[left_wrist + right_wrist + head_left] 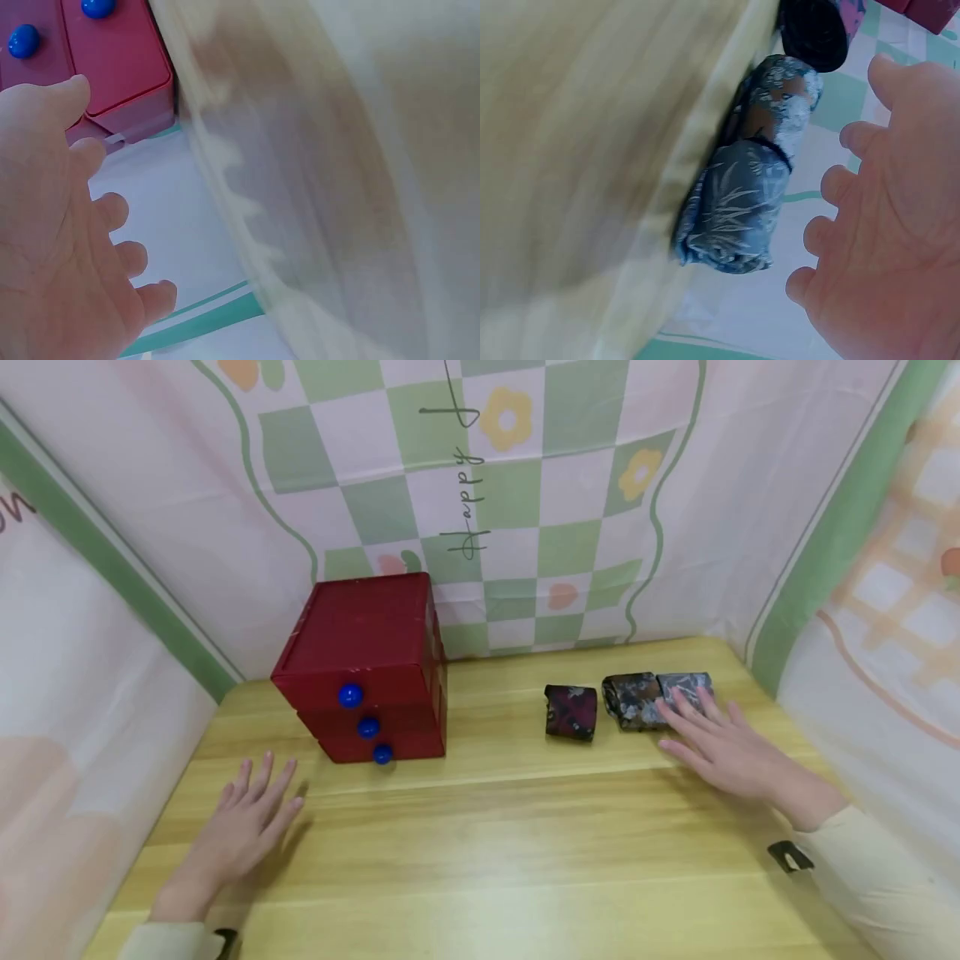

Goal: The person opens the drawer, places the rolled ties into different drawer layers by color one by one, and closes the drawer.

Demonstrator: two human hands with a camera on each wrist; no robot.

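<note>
My left hand point(238, 831) is held above the table's left side with fingers spread, in front of a red drawer box point(375, 714) with three blue knobs. In the left wrist view the left hand point(52, 232) holds nothing. My right hand point(731, 756) reaches over the right side, fingers spread, its fingertips overlapping a grey patterned cloth roll point(684, 683) in the head view. A gap shows between the right hand point(900, 217) and that roll point(739, 202) in the right wrist view. Beside it lie a brown-and-grey floral roll point(633, 697) and, farther left, a dark maroon floral roll point(572, 713).
All of this stands on a light wooden table point(480, 860). A checked green-and-white cloth point(510, 527) hangs behind the table, and more printed cloth point(97, 693) hangs along both sides. Dark straps point(791, 857) show at the cream sleeves.
</note>
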